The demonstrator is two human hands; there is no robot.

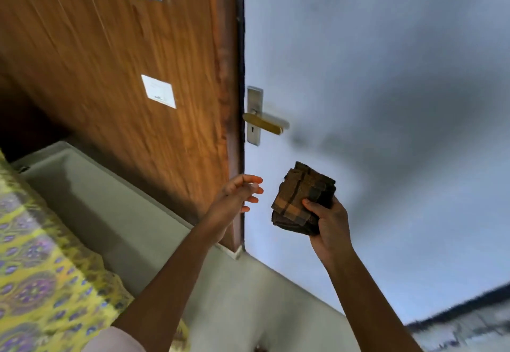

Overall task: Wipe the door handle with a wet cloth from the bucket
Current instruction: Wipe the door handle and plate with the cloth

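Observation:
A brass lever door handle [266, 124] sits on a silver plate [254, 115] at the left edge of a pale grey door [372, 89]. My right hand [328, 227] is shut on a folded brown checked cloth [302, 198], held up below the handle and apart from it. My left hand [238, 195] is raised beside the cloth with its fingers spread and holds nothing. No bucket is in view.
A brown wooden panel [124, 56] with two white paper labels stands left of the door. Below it runs a pale grey ledge [91, 194]. A yellow patterned fabric [36, 269] fills the lower left corner.

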